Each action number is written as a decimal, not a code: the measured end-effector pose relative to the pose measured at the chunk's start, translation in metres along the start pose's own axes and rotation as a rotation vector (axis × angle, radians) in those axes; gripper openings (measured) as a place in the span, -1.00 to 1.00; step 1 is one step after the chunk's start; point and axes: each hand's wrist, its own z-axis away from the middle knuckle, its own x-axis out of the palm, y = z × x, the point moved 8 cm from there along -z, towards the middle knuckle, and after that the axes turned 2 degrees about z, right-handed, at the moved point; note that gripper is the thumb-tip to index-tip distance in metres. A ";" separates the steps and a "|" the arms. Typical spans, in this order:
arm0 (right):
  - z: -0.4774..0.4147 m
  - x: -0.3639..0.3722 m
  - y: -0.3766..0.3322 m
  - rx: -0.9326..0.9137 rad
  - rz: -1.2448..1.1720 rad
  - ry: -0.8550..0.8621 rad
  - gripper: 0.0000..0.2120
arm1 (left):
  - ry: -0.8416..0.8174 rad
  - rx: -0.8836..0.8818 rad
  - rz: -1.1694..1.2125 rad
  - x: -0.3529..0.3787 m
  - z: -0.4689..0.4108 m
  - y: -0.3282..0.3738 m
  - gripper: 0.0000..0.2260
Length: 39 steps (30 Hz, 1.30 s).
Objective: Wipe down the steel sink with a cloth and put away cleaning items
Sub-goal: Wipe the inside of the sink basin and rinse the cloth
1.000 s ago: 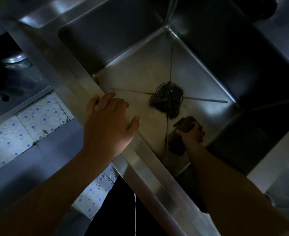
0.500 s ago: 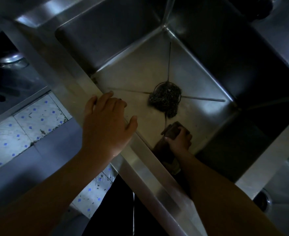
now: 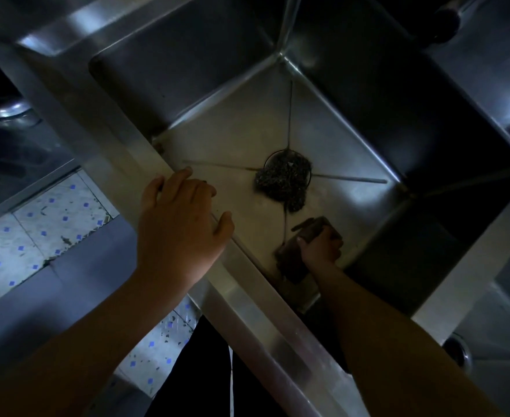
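Shiny steel, rough scrubby stuff

Sink (image 3: pixel 353 94) was brushed glossy steel; scourer (image 3: pixel 283 182) looked wiry, cloth (image 3: pixel 292 260) matt.

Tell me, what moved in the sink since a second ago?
The right hand slid the brown cloth toward the sink's near wall, then partway back toward the middle. The left hand stayed flat on the sink rim, and the steel scrubber stayed on the drain.

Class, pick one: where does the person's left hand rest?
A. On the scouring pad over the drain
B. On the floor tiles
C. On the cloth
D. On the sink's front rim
D: the left hand lies flat on the sink's front rim, while the right hand grips the cloth in the basin.
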 end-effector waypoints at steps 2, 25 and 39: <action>-0.012 -0.008 -0.010 -0.017 -0.001 0.027 -0.31 | 0.000 0.006 -0.006 0.000 0.000 0.001 -0.67; -0.038 -0.040 -0.022 -0.084 0.028 0.050 -0.29 | 0.021 0.016 -0.003 0.000 -0.001 -0.001 -0.68; -0.023 -0.017 -0.034 -0.252 0.112 -0.049 -0.29 | 0.047 0.040 -0.001 -0.001 -0.002 -0.001 -0.64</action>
